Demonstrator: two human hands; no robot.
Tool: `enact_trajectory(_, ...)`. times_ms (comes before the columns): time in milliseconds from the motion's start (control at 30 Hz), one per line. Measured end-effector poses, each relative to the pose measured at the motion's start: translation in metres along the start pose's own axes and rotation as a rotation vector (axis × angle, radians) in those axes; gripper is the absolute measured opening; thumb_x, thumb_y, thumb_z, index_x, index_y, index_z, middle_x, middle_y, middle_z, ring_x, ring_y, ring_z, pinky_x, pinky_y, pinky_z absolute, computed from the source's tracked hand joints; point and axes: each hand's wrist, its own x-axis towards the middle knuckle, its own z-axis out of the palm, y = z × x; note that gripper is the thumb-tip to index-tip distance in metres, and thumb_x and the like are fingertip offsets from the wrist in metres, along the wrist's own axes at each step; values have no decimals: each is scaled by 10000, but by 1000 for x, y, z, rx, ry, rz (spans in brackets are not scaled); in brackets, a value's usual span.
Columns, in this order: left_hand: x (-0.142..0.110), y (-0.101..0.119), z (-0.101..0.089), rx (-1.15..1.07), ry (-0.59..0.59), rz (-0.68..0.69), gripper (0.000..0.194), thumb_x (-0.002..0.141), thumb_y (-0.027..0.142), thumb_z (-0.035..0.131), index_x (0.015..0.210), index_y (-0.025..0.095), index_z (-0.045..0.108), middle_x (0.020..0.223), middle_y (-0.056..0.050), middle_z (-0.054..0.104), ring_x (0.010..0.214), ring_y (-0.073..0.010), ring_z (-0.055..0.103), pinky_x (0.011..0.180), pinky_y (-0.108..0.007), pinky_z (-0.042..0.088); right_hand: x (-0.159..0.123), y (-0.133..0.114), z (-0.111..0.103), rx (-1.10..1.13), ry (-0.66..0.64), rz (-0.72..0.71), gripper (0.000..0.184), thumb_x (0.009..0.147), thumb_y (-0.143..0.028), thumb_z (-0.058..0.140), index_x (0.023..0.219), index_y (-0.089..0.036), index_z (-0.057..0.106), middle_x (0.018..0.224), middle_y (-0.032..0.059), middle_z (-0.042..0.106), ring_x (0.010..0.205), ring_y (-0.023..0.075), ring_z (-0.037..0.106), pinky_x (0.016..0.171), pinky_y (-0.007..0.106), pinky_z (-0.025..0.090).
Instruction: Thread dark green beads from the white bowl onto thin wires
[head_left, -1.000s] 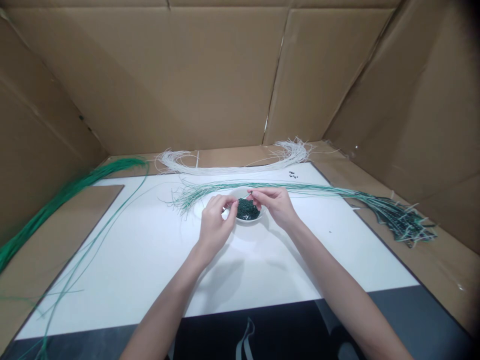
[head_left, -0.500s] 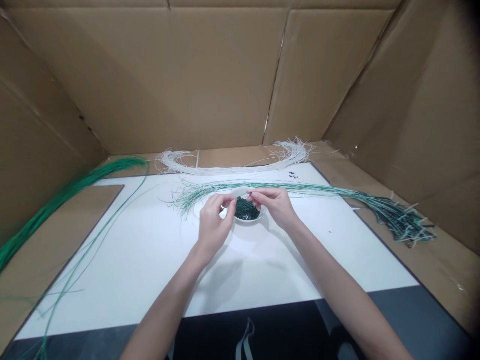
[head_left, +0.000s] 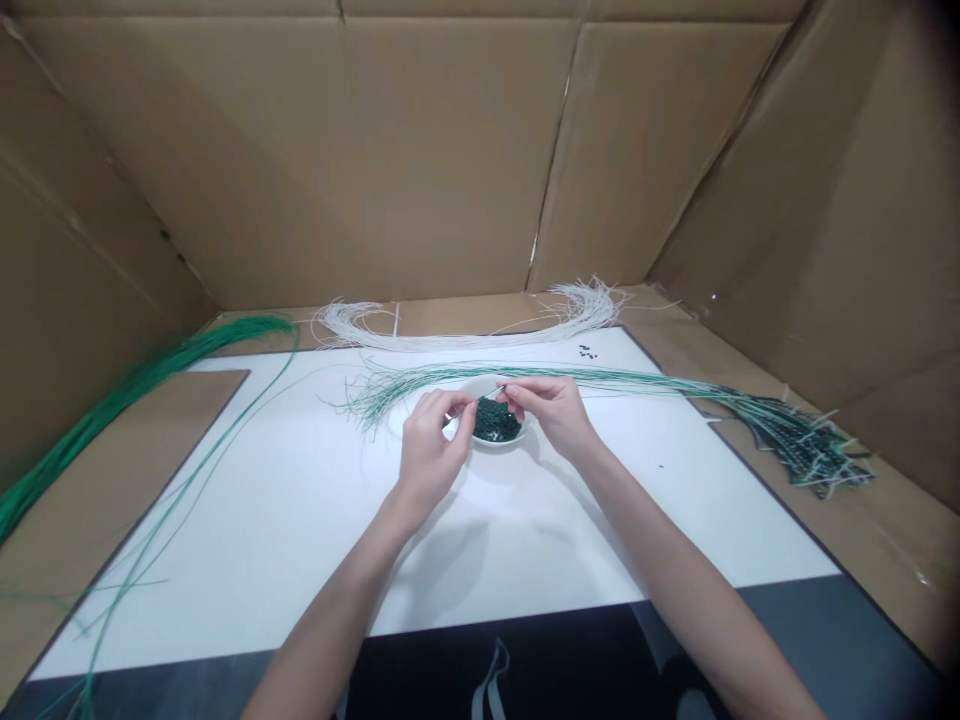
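Over a white bowl (head_left: pixel 498 445) heaped with small dark green beads (head_left: pixel 495 422), my two hands are held close together. Thumb and finger of my left hand (head_left: pixel 437 435) are pinched on a thin cord (head_left: pixel 490 393), which spans the short gap between the hands. My right hand (head_left: pixel 549 408), at the bowl's right rim, pinches a tiny dark bead (head_left: pixel 503 389) at its fingertips, by the cord's end. Whether the cord passes through the bead is too small to tell.
Behind the bowl lies a bundle of green strands (head_left: pixel 622 378), its right end strung with dark beads (head_left: pixel 814 450). White cords (head_left: pixel 480 342) curve along the back. Green cords (head_left: pixel 150 385) lie at left. Several loose beads (head_left: pixel 587 352) sit at the back right. Cardboard walls (head_left: pixel 442 150) enclose the table.
My left hand has shifted very slightly to the right. The cord between the hands shows more clearly now; the right hand has barely moved.
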Motion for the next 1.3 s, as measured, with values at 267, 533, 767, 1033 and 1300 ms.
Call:
enact_trajectory(267,1,2,0,6,-3,10,91,802,183,488,745,174,559,688,-11,584,669,-126,496,609,-244,395,-2,-10,0,-91,5,-24,154,629,-288,685,730,-176,715,668,37,687,543,110,554,447,215,424)
enact_trajectory(533,1,0,-1,31,-3,45,85,800,174,494,751,173,563,676,-4,578,660,-122,491,606,-240,392,-2,-14,-1,-223,23,-108,132,630,-270,678,718,-176,709,749,52,696,595,125,584,500,230,447)
enact_trajectory(767,0,1,-1,57,-13,57,89,801,172,491,756,179,567,689,-5,590,664,-126,494,615,-248,395,-4,-12,-3,-400,18,-216,140,688,-285,631,767,-195,704,769,45,688,665,146,600,546,249,469)
enact_trajectory(1033,1,0,0,61,-14,58,88,797,175,495,753,182,571,685,-3,595,660,-127,497,612,-247,397,-4,-15,-2,-464,18,-266,139,709,-282,605,775,-202,697,783,45,688,675,152,603,554,259,479)
enact_trajectory(1300,0,-1,1,54,-27,41,93,800,175,490,760,179,575,694,-7,598,662,-127,496,618,-250,400,-5,-15,-2,-455,15,-254,129,704,-269,605,768,-200,693,782,42,688,674,151,609,556,256,485)
